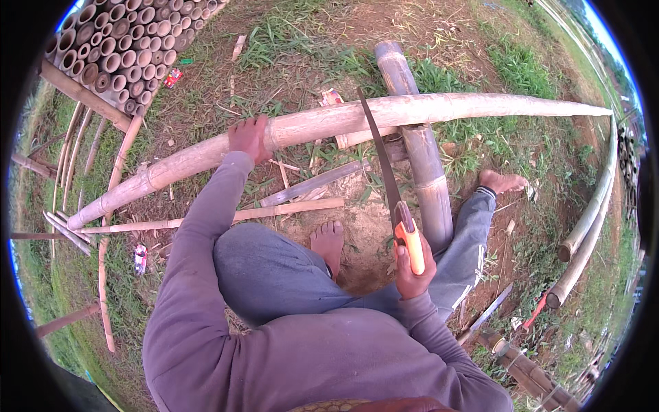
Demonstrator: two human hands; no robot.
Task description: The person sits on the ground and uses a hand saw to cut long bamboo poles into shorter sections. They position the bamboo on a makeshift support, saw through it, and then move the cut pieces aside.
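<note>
A long pale bamboo pole (329, 122) runs across the view from the left to the far right. My left hand (250, 139) is closed over it beside a joint, pressing from above. In my right hand (414, 269) is a handsaw (383, 152), gripped by its orange handle. Its long, narrow blade lies across the pole with the tip past the far side; I cannot tell how deep the teeth sit. Beneath the pole, just right of the blade, is a thick greyish bamboo post (431, 182) that the pole rests on.
Stacked cut bamboo pieces (127, 51) fill a frame at far left. Split bamboo strips (288, 208) lie near my bare feet. A long-bladed knife (486, 314) and a red-handled tool (537, 310) lie at right, near more bamboo poles (583, 223). Sawdust (360, 226) covers the soil.
</note>
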